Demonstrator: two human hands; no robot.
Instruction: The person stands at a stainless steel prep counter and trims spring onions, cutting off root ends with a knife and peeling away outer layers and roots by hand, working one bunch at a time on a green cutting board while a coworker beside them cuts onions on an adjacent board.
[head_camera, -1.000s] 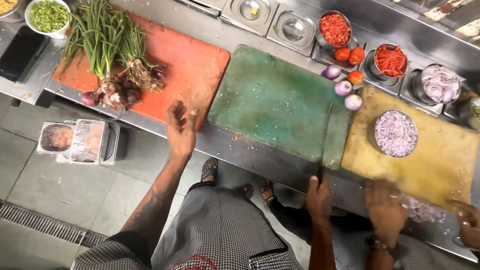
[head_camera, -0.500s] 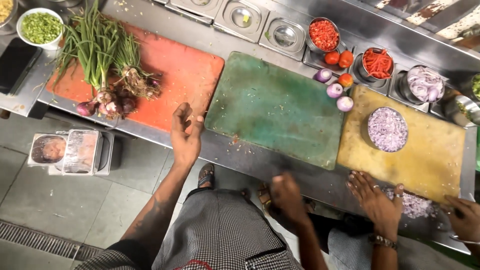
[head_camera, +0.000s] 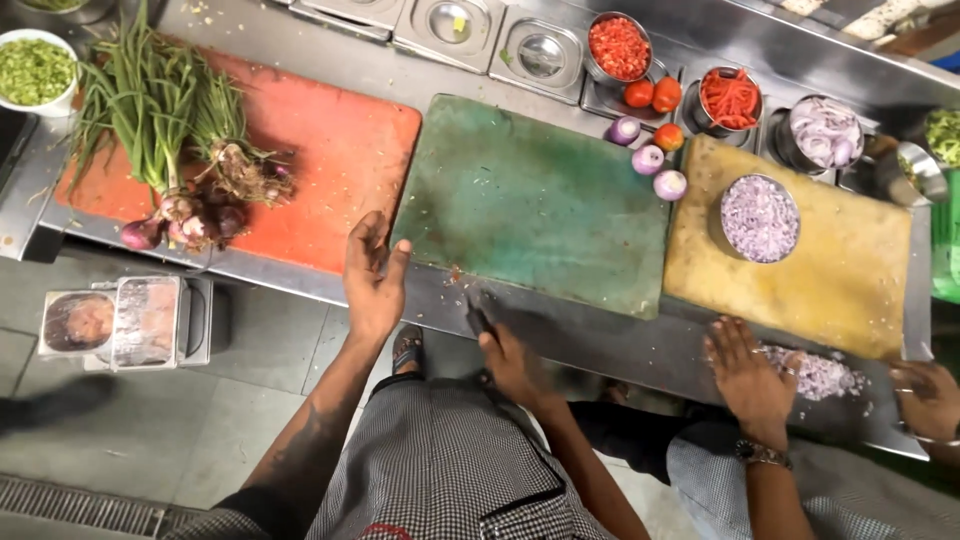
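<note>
Green cutting board (head_camera: 535, 200) lies on the steel counter (head_camera: 600, 345) as the middle one of three boards, and your two hands sit at its near edge. Starting at the far left, you have one white bowl of chopped greens (head_camera: 35, 72), then one bunch of spring onions (head_camera: 165, 130) lying on the red board (head_camera: 330, 165) with bulbs toward you and green tops pointing away. Your left hand (head_camera: 372, 280) rests open and flat, holding nothing, at the seam between the red board and the green one, fingers pointing away from you. Your right hand (head_camera: 512, 362) is closed around a dark knife handle (head_camera: 480, 320) just below the green board's front edge; the blade itself is too blurred to make out. The green board lies directly ahead of both hands, its long axis running left to right, with the left hand touching its corner and the right hand just short of it. Past it you see three peeled onions (head_camera: 648, 160), three tomatoes (head_camera: 655, 95), one bowl of minced onion (head_camera: 760, 218) on the yellow board (head_camera: 860, 280), and another person's two hands (head_camera: 748, 375) at the loose onion bits.
</note>
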